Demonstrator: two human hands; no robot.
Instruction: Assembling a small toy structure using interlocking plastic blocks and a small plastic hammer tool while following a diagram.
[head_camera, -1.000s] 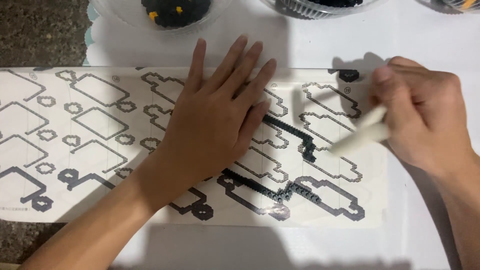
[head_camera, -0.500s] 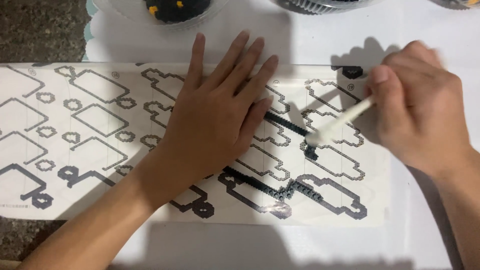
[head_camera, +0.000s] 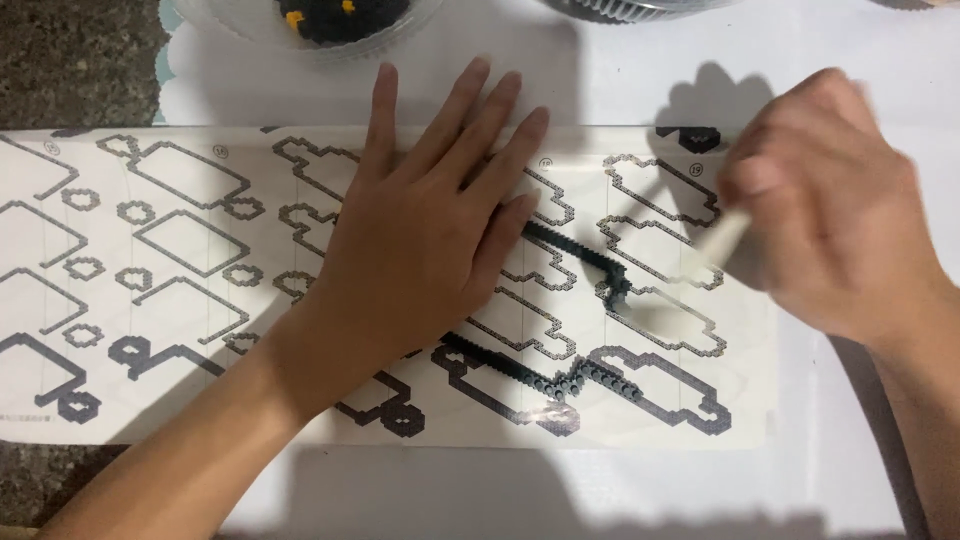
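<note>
A row of tiny dark grey building bricks (head_camera: 560, 375), joined into a thin crooked chain, lies on a long white instruction sheet printed with grey brick outlines (head_camera: 180, 250), running from under the left hand (head_camera: 420, 250) toward the sheet's lower right. The chain looks light and fragile, likely to snap at any joint, so it seems best lifted from beneath or pressed flat rather than pulled by an end. The left hand lies palm down with fingers spread, pinning the sheet to the white table cover (head_camera: 620, 80). The right hand (head_camera: 830, 220), blurred in motion, hovers over the sheet's right end with fingers curled around a slim pale stick-like tool (head_camera: 725, 235); its tip appears to point toward the bricks. A clear plastic bowl holding dark and orange pieces (head_camera: 330, 25) stands beyond the sheet, with a second bowl's rim (head_camera: 620, 10) beside it
</note>
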